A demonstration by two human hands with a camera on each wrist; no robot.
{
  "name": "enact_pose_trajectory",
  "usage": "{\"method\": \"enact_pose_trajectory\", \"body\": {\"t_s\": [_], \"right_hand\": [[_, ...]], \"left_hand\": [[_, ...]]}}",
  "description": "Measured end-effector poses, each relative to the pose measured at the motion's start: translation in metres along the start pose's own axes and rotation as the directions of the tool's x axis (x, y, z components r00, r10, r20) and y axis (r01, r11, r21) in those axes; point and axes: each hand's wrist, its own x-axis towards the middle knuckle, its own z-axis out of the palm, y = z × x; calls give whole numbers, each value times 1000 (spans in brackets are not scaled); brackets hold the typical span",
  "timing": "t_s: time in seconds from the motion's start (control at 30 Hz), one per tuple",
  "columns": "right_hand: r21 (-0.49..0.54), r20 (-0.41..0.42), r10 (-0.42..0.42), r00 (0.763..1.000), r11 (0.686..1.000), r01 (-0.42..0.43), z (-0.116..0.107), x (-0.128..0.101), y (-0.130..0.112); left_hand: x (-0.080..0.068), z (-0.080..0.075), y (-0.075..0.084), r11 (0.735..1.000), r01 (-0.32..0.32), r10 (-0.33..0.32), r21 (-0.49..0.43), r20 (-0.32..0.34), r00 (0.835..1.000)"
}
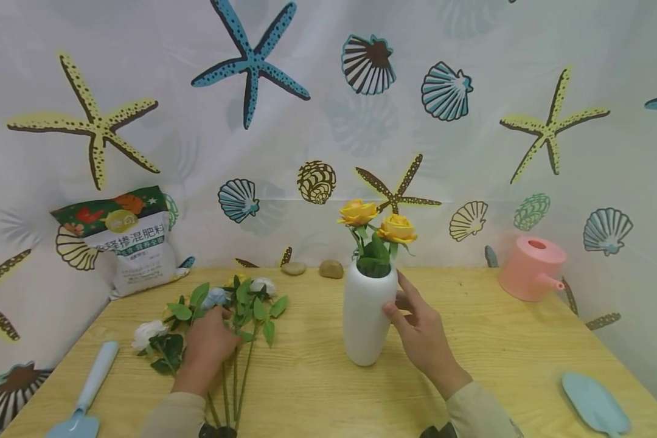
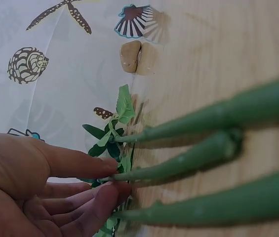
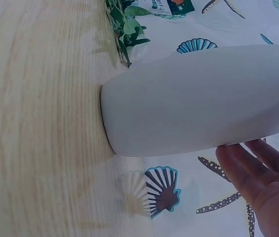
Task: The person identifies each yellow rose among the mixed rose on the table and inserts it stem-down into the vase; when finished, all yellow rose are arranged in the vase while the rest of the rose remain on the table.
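1. The wooden table (image 1: 504, 359) fills the lower part of the head view, with a seashell-and-starfish curtain (image 1: 306, 121) hanging behind it.
2. A fertilizer bag (image 1: 126, 240) leans against the curtain at the table's far left corner.
3. A white vase (image 1: 365, 316) stands upright near the middle of the table, holding two yellow roses (image 1: 378, 222) with green leaves at its mouth.
4. A pink watering can (image 1: 531, 267) sits at the far right, well apart from the vase.
5. A bunch of loose flowers (image 1: 224, 304) lies flat on the table left of the vase, white and pale blue heads pointing away from the person, green stems (image 2: 203, 158) running back toward the near edge.
6. The right hand (image 1: 421, 334) rests against the right side of the vase, fingers straight and loosely spread, thumb touching the white wall; in the right wrist view the fingers (image 3: 243, 168) lie just beside the vase body without curling round it.
7. The left hand (image 1: 208, 350) lies over the loose flowers; the left wrist view shows its thumb and fingers (image 2: 80, 165) closing on one green stem and pinching it just below the leaves.
8. A light blue trowel (image 1: 594, 401) lies at the near right corner, and a light blue hand tool (image 1: 90, 389) at the near left edge.
9. Two small stones (image 1: 314, 268) sit at the back edge of the table, near the curtain.
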Motion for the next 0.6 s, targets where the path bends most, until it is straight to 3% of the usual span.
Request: {"method": "enact_pose_trajectory", "body": {"t_s": [0.17,0.37,0.6], "right_hand": [[-4,-3,-3,1000,1000,3,0,-1,-1],[-4,-2,3,1000,1000,-3,-1,-2,-1],[12,-1,-15,1000,1000,15,0,-1,-1]], "left_hand": [[3,2,-1,1000,-11,11,23,9,1000],[3,0,3,996,27,-26,-90,15,1000],[-4,-17,14,972,-12,13,-237,1,1000]]}}
